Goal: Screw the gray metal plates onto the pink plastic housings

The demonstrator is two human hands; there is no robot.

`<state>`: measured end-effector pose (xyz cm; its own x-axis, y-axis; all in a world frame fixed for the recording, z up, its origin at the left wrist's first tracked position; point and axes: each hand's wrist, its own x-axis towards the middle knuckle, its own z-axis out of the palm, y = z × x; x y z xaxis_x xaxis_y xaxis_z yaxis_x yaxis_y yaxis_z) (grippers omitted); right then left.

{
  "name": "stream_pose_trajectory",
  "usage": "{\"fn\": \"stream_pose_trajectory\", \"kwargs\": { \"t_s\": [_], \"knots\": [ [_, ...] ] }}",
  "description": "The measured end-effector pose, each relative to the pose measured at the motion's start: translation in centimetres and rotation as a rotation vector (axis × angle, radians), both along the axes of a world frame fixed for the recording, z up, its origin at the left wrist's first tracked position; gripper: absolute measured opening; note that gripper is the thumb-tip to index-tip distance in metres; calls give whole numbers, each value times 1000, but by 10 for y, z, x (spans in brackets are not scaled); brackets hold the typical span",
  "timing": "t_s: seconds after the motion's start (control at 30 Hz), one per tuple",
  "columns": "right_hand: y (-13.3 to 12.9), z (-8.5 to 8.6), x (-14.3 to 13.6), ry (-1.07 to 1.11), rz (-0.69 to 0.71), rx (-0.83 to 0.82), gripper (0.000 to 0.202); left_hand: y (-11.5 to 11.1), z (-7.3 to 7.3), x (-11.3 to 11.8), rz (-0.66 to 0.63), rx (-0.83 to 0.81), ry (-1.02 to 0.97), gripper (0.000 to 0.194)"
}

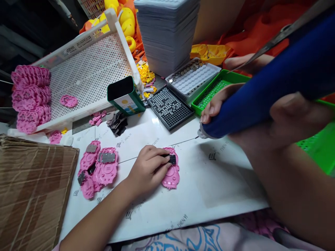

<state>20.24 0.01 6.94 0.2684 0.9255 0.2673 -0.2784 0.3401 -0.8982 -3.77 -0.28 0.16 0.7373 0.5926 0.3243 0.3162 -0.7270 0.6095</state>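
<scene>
My right hand point(298, 116) is closed around the blue body of an electric screwdriver point(256, 90). A pointed metal tool point(274, 40) lies along the far side of the body; the overlap is dark there, so it is probably held by the same hand. My left hand point(148, 170) has its fingers close together, fingertips on the black plate point(172, 159) of the pink shell point(171, 176); I cannot tell whether they pinch it.

The shell lies flat on the white work surface point(193, 205), in front of the body, plate at its far end. Its long axis runs from near to far. The screwdriver axis slants downward to the left; the bit point(196, 137) points left, apart from the shell.

Left of the left hand, more pink shells point(106, 174) lie overlapped, beside a cardboard box point(28, 188).

Containers, beyond the shell:
- Green tin point(125, 104): upright, open, interior dark.
- Black perforated tray point(170, 108): small silvery pieces in many holes.
- White ridged tray point(193, 82): round metal discs, mostly along its far side.
- Green basket point(195, 104): beside both trays, partly hidden by the right hand.
- White perforated basket point(90, 69): tilted, pink parts point(31, 97) stacked at its left end, one loose inside.
</scene>
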Motion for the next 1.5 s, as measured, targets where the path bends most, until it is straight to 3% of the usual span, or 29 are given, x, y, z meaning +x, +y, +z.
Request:
{"fn": "stream_pose_trajectory", "kwargs": {
  "t_s": [0.3,0.5,0.67,0.83,0.93,1.07,1.27,1.5],
  "knots": [
    [2,5,-6,18,-50,28,47,0,-1,-1,-14,-6,31,9],
    [1,1,-3,22,11,35,45,-1,-1,-1,-8,-2,50,9],
    [2,1,-4,21,-40,23,46,0,3,1,-33,16,85,11],
    [-1,0,1,0,53,53,52,2,4,1,-49,39,83,14],
    [1,1,0,16,16,75,46,2,3,0,-55,59,62,17],
    [20,3,-8,13,-82,125,41,1,-4,-3,-45,112,22,19],
    [68,-4,-21,-44,-313,45,54,-2,-14,-5,-11,143,-1,20],
    [90,-18,-28,-158,-254,35,49,-5,-19,-6,78,179,-7,19]
  ]
}}
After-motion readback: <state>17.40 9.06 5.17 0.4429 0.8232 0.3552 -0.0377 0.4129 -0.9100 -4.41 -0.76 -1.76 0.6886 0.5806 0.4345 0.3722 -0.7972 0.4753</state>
